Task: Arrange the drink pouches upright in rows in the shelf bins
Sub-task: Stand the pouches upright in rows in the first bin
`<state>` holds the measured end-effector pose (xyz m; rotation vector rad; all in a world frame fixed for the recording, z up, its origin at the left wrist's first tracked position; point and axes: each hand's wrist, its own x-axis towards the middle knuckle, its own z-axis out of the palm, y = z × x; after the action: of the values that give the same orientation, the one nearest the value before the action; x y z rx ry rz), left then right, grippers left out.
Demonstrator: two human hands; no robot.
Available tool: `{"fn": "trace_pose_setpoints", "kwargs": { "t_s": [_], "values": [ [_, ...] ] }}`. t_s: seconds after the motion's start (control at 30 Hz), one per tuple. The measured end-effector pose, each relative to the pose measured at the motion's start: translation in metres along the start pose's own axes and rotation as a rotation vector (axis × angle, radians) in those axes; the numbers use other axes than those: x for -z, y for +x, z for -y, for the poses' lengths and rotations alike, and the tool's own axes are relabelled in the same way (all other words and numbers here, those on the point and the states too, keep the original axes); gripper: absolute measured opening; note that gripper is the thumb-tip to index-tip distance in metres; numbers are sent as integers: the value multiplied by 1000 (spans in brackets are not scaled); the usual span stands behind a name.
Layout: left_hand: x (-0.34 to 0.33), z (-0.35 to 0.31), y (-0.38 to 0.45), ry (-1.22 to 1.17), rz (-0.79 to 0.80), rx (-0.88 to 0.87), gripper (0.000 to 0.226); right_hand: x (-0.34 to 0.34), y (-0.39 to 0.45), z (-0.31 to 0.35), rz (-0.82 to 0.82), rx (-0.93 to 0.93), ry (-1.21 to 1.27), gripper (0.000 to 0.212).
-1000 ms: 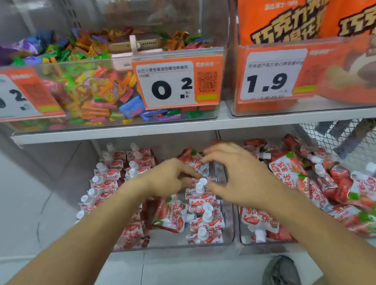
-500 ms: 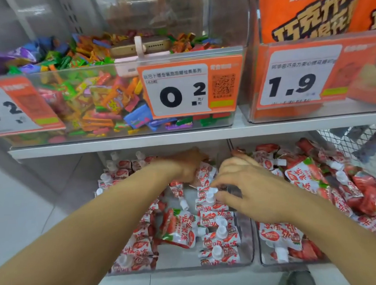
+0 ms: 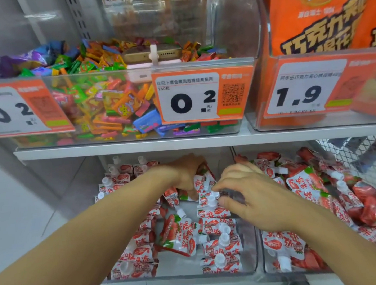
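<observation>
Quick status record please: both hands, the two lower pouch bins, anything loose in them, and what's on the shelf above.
left hand: grips a drink pouch at the back of the left bin
right hand: fingertips on the white cap of the right-hand row's rear pouch
left bin: upright rows along both sides
loose pouch: lying tilted in the middle gap
right bin: pouches heaped, not in rows
upper shelf: candy bin, orange bags, price tags 0.2 and 1.9
</observation>
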<state>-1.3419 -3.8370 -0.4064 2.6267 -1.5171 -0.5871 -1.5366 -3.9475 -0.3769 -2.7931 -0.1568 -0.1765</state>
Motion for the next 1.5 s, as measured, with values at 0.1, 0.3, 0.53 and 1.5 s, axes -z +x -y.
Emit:
{"fn": "trace_pose_setpoints", "kwargs": {
  "t_s": [0.1,0.3,0.53,1.5],
  "values": [
    [-1,6,-7,-56,-112,34,81,1,-1,1,6,-3,-21,43],
    [-15,3,-25,-488,-332,98,75,0,-1,2,-5,-16,-27,41],
    [1,14,-16,-276,40,-19,78,0,-1,2,-25,-4,-31,37],
    [0,5,-7,-312,28,-101,46,-3,-2,-2,-44,26,38,35]
  ]
}}
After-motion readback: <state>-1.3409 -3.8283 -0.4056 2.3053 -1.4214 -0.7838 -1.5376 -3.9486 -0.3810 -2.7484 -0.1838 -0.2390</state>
